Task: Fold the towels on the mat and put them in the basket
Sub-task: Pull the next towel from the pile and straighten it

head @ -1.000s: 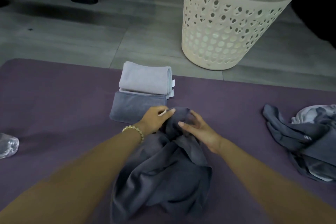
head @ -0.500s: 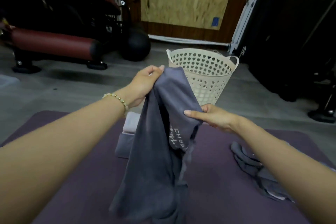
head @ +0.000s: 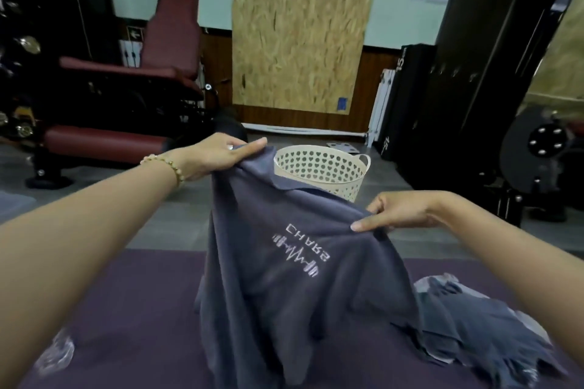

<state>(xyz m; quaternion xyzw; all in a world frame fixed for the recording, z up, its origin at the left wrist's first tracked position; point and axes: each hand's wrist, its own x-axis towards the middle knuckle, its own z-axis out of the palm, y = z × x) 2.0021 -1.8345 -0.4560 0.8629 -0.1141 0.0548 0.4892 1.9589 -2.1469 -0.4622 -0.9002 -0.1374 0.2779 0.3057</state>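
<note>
I hold a dark grey towel (head: pixel 284 287) with pale stitched lettering up above the purple mat (head: pixel 126 309). My left hand (head: pixel 221 155) pinches its top left corner, raised high. My right hand (head: pixel 401 208) pinches the top edge further right and lower. The cloth hangs down between them and hides the folded towels behind it. The cream basket (head: pixel 325 170) with heart-shaped holes stands on the floor beyond the mat, partly behind the towel.
A heap of unfolded grey towels (head: pixel 474 325) lies on the mat at the right. A clear plastic bottle (head: pixel 57 354) lies at the left edge. Red gym benches (head: pixel 120 98) stand at back left, black equipment (head: pixel 474 88) at back right.
Both hands lifted the towel off the mat and drew apart, spreading its top edge. The view tilted up from the mat to the room.
</note>
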